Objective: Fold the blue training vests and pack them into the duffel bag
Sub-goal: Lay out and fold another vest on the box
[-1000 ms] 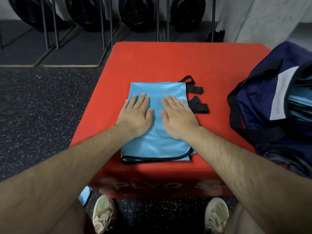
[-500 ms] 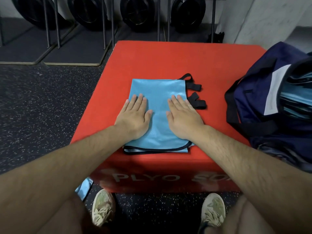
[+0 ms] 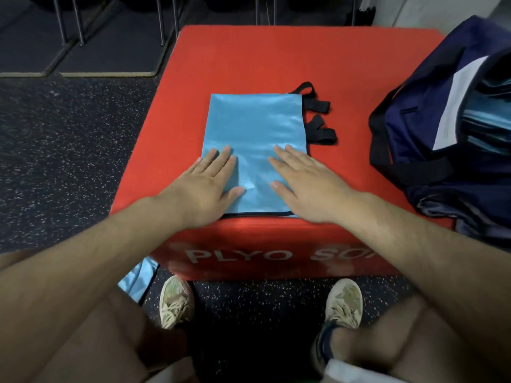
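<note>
**Blue vest folded flat; both hands pressing its near end**

Head view. Blue, glossy fabric forms the vest, which lies as a flat rectangle on top of the red plyo box. Its long axis runs from 12 to 6 o'clock. Two black straps project from its 2 o'clock edge onto the box top.

Grip state: neither hand grasps anything.
- The left hand lies palm down, fingers straight and close together. It covers the 7 o'clock corner of the vest, with its outer edge on the bare box top.
- The right hand lies palm down, fingers straight and slightly spread, over the 5 o'clock corner.
- A strip of vest shows between the two thumbs.
- The dark-bound hem runs between the two palms, close to the 6 o'clock edge of the box.

The duffel bag sits at 3 o'clock of the vest, apart from it, on the right side of the box. Its mouth is open. Blue layers show inside the mouth, beside a white sheet.

Progress, as a judgement:
- **Done:** the layers in the bag look like vests already packed. The vest on the box is folded at least once, and the flat palms suggest a smoothing press.
- **Remaining:** any final fold, then transfer to the bag at 3 o'clock.
- **Further item:** a piece of blue fabric shows at 7 o'clock below the box corner, near the left shoe. It is probably one more vest awaiting folding.
</note>
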Available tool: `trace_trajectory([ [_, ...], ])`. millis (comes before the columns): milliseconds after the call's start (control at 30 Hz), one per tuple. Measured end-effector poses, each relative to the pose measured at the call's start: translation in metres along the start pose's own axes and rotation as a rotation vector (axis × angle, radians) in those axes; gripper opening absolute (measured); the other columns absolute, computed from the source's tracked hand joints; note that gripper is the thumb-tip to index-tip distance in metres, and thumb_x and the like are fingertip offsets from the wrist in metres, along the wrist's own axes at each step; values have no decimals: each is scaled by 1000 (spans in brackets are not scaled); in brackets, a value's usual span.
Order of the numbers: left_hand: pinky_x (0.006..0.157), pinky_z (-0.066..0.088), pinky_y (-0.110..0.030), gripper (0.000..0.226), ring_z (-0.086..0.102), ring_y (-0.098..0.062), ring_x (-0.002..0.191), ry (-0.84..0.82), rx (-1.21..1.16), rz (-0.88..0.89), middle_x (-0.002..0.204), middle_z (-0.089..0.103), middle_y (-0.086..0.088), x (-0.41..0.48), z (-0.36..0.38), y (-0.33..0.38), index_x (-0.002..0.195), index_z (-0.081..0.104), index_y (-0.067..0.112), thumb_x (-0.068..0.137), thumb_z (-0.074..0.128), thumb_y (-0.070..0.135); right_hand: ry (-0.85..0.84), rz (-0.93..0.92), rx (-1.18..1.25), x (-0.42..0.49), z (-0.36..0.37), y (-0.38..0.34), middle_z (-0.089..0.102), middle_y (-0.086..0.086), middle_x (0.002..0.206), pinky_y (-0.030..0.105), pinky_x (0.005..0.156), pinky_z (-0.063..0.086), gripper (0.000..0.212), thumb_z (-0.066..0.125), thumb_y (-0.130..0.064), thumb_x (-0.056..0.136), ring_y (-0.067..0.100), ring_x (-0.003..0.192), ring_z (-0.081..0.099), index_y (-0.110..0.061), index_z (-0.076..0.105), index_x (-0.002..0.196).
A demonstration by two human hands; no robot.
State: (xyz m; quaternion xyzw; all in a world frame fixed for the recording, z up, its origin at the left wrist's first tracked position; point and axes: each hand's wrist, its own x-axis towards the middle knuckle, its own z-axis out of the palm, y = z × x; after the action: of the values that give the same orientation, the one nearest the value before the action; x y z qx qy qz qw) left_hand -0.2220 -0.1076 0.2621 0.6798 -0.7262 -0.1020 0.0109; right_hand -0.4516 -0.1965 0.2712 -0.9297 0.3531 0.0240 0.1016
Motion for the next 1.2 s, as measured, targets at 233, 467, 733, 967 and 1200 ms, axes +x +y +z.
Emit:
trace_trajectory([
  [233, 111, 36, -34, 89, 32, -10, 136, -78, -13, 288, 149, 33, 14, -5, -25, 5, 146, 41, 36, 71, 38, 85, -79, -161, -106, -9, -32, -14, 45, -10, 126, 33, 99, 39, 72, 49, -80, 80, 14, 118, 44, -37, 50, 138],
  [467, 89, 47, -37, 40, 55, -17, 104, -55, -17, 361, 108, 54, 6, 18, -30, 11, 117, 62, 25, 84, 63, 48, -56, -199, -128, -1, -30, -14, 49, -9, 114, 37, 92, 47, 53, 53, -66, 86, 18, 106, 52, -34, 55, 129],
  [733, 73, 37, -24, 9, 49, -4, 85, -62, -152, 258, 89, 50, 16, 28, -35, 14, 100, 60, 26, 91, 58, 27, -77, -174, -99, 4, -34, -18, 52, -9, 110, 40, 84, 51, 44, 57, -48, 81, 19, 104, 55, -28, 56, 120],
  [967, 73, 42, -28, 29, 59, -15, 88, -58, -134, 203, 93, 58, 10, 28, -33, 17, 94, 45, 31, 86, 58, 55, -35, -120, -40, 11, -41, -7, 59, -5, 106, 39, 79, 47, 21, 53, -32, 90, 22, 99, 58, -25, 53, 109],
  [1200, 69, 39, -32, 26, 59, -23, 90, -58, -100, 162, 100, 58, 2, 27, -41, 22, 108, 46, 21, 85, 59, 24, -6, -124, -47, 10, -43, -7, 58, -1, 100, 37, 67, 36, 16, 48, -32, 95, 27, 95, 58, -21, 43, 106],
])
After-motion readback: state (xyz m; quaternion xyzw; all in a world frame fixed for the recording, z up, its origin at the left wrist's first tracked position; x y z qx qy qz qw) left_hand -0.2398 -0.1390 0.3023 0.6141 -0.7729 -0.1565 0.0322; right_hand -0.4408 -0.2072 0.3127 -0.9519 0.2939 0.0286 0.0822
